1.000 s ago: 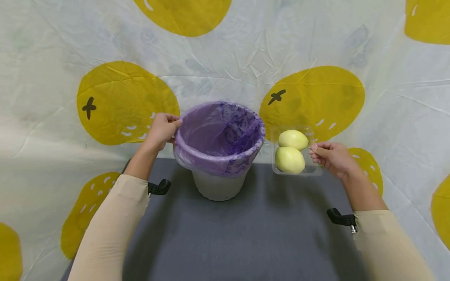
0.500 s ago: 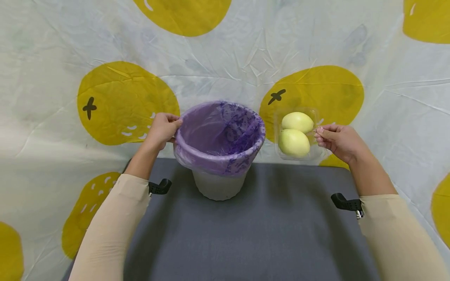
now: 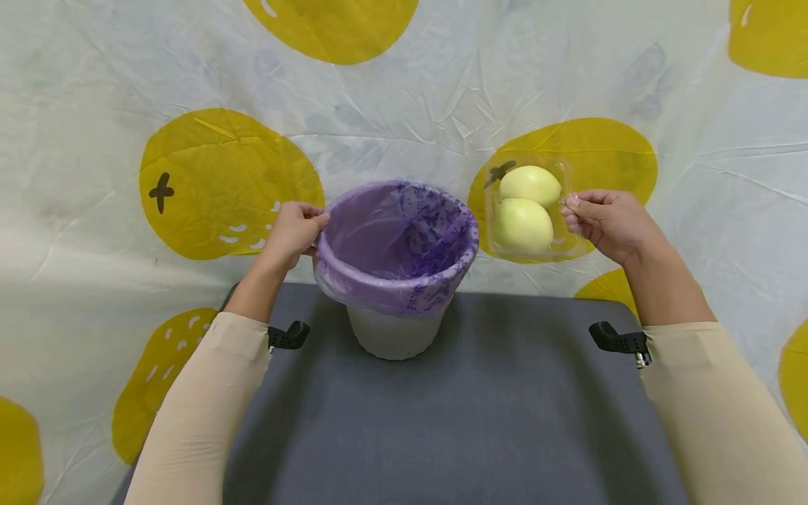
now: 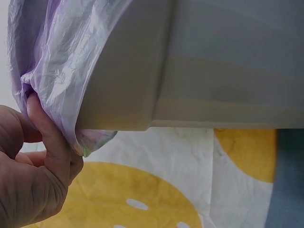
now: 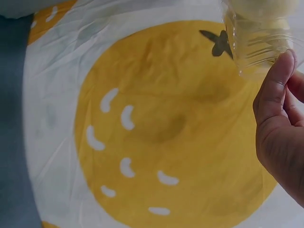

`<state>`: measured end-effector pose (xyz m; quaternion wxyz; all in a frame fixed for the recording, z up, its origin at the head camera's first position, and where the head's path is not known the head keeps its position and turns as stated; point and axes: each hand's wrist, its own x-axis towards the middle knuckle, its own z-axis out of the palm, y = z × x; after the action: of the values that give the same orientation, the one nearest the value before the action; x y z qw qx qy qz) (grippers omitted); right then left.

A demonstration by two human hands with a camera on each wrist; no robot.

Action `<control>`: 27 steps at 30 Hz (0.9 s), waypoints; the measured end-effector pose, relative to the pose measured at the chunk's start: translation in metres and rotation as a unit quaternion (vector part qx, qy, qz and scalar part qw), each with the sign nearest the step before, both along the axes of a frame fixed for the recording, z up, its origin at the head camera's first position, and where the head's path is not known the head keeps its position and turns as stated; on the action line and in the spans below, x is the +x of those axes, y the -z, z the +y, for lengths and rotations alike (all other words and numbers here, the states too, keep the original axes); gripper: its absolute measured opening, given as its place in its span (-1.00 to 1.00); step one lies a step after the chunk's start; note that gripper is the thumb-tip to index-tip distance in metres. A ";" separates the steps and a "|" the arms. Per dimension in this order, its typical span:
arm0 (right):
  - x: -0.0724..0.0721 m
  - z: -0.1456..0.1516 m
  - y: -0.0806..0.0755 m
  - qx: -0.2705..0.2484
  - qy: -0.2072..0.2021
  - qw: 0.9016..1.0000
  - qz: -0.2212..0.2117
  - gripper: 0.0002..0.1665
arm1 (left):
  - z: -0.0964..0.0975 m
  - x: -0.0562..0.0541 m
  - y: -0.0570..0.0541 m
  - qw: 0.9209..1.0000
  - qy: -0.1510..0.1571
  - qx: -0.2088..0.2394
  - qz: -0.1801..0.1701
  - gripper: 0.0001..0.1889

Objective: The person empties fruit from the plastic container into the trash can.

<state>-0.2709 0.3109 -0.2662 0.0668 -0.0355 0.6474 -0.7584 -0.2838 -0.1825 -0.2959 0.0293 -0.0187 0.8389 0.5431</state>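
Observation:
A white trash can (image 3: 394,335) stands upright on the grey table, lined with a purple garbage bag (image 3: 379,298) folded over its rim. At the rim's left side my left hand (image 3: 292,235) grips the edge through the bag; the left wrist view shows its fingers (image 4: 47,126) against the bag's hanging hem. To the right of the can, my right hand (image 3: 617,223) pinches the right edge of a clear plastic box (image 3: 558,251) between thumb and fingertips. Two pale yellow oval fruits (image 3: 524,224) sit in that box, raised above the table. The can's bottom is hidden.
A pale cloth (image 3: 435,84) printed with large yellow fruit shapes hangs behind the table. The grey tabletop (image 3: 442,428) extends in front of the can. Black wrist mounts (image 3: 615,338) stick out inward from both forearms.
My right hand has lifted the plastic box with the fruits higher, up from near the table's back edge. The left hand and the trash can have stayed in place.

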 end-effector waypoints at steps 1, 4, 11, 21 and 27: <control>-0.001 -0.003 -0.003 0.001 0.000 1.000 0.003 -0.84 | 0.000 0.000 0.000 1.000 0.000 0.000 0.000 -0.52; -0.004 -0.011 -0.010 0.015 0.001 1.000 0.012 -0.87 | 0.000 0.000 -0.001 1.000 0.002 0.000 0.000 -0.52; -0.012 -0.037 -0.024 0.016 -0.011 0.999 0.027 -0.90 | 0.000 0.001 -0.001 1.000 -0.001 -0.003 0.001 -0.53; -0.033 -0.085 -0.032 0.012 -0.008 0.999 0.044 -0.87 | -0.004 0.001 0.001 1.000 0.001 -0.002 -0.003 -0.52; -0.045 -0.108 -0.033 0.022 -0.002 0.998 0.058 -0.85 | -0.004 0.003 0.001 1.000 0.002 0.001 -0.002 -0.53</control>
<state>-0.3155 0.2033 -0.2331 0.0309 -0.0792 0.6665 -0.7407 -0.2811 -0.1869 -0.2967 0.0322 -0.0181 0.8381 0.5443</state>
